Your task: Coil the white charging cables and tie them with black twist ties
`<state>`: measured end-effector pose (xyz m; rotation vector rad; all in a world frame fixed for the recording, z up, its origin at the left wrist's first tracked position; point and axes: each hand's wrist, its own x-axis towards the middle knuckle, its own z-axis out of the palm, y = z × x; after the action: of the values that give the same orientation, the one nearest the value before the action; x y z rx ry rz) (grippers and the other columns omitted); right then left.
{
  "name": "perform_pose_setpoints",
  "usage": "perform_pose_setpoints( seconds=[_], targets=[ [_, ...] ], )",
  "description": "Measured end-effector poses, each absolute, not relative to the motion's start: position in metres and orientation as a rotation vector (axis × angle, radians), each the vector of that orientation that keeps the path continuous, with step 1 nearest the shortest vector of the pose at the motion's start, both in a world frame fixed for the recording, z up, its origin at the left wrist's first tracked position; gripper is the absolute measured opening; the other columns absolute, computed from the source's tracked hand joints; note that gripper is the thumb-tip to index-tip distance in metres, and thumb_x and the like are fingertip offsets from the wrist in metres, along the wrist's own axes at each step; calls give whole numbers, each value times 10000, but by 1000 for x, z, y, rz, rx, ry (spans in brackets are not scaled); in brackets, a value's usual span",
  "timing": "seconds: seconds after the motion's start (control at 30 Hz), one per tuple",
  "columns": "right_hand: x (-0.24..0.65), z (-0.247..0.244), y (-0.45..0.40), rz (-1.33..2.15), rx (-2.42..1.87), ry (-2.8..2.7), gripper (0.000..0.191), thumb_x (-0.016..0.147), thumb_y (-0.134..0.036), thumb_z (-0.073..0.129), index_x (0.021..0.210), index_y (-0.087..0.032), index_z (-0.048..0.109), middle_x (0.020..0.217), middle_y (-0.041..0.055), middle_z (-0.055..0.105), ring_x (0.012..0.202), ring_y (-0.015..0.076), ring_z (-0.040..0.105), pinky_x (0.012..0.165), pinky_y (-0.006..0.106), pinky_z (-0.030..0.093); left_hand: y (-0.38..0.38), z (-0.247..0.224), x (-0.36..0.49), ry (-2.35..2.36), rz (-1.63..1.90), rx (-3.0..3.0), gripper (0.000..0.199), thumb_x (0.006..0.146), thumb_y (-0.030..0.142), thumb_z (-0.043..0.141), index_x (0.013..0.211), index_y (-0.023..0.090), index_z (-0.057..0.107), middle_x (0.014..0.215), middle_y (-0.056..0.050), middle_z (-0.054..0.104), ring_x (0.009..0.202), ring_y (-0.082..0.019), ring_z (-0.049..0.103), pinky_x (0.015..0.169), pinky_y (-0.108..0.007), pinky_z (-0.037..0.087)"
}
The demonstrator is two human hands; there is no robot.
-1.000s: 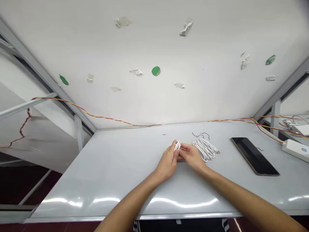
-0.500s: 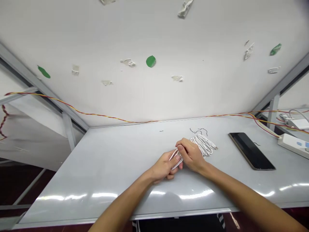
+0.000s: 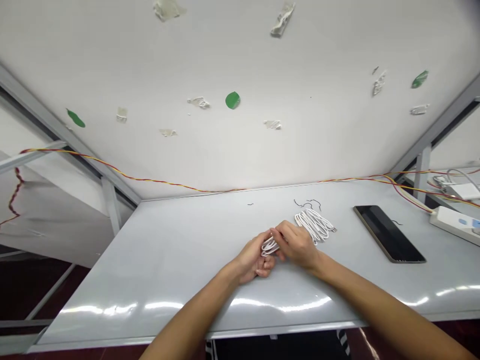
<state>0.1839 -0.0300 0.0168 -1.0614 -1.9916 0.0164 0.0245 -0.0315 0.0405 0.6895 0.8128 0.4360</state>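
Note:
A coiled white cable (image 3: 269, 246) is held between my two hands above the grey table. My left hand (image 3: 252, 259) cups the coil from the left, its fingers curled round underneath. From the right, my right hand (image 3: 297, 244) pinches the coil, and its fingers hide that end of it. Just beyond my right hand lies a bundle of white cables (image 3: 315, 224) with a metal plug showing at its right side. Several short black ties (image 3: 308, 204) rest behind this bundle.
A dark tablet-like device (image 3: 389, 234) lies to the right on the table (image 3: 161, 260). Past it is a white power strip (image 3: 455, 224). Twisted red and yellow wire (image 3: 157, 180) runs along the base of the white back panel (image 3: 210, 155), between metal frame posts.
My left thumb has shifted up off the front of the coil, which now shows as compact loops. My right hand has moved slightly. The view has tilted a little.

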Motion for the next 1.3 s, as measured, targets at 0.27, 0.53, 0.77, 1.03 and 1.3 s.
perform_pose_setpoints(
  seconds=[0.27,0.53,0.77,1.03,1.3],
  targets=[
    [185,19,-31,3,-926,-2096,233,984,-236,414,838,-217,594,694,29,630,573,145,562,521,273,394,-38,35,34,923,563,820,437,826,607,598,773,191,473,572,58,396,451,-44,240,400,-162,96],
    [189,22,-28,202,-1215,-1988,356,1002,-344,396,696,-212,520,546,-12,563,460,117,488,483,266,295,-36,31,36,1032,809,1022,503,799,677,599,779,214,403,557,70,426,386,-36,275,371,-179,176],
    [184,22,-29,317,-1158,-1973,300,990,-348,429,787,-200,595,661,19,660,550,135,580,532,254,371,-35,22,33,970,917,1148,477,873,622,551,1162,257,446,898,-5,585,413,-20,325,404,-206,247],
    [198,27,-15,11,-985,-2186,385,1000,-250,402,627,-206,489,506,-22,508,446,105,417,487,276,247,-31,43,20,671,481,883,476,843,613,611,915,144,573,881,-66,575,566,-58,384,482,-202,291],
    [220,44,-5,293,-1087,-2181,374,1011,-393,342,866,-195,624,755,28,656,635,143,569,592,259,403,-33,36,22,810,639,1176,486,884,591,554,686,153,485,615,52,330,486,-45,240,482,-244,164]
  ],
)
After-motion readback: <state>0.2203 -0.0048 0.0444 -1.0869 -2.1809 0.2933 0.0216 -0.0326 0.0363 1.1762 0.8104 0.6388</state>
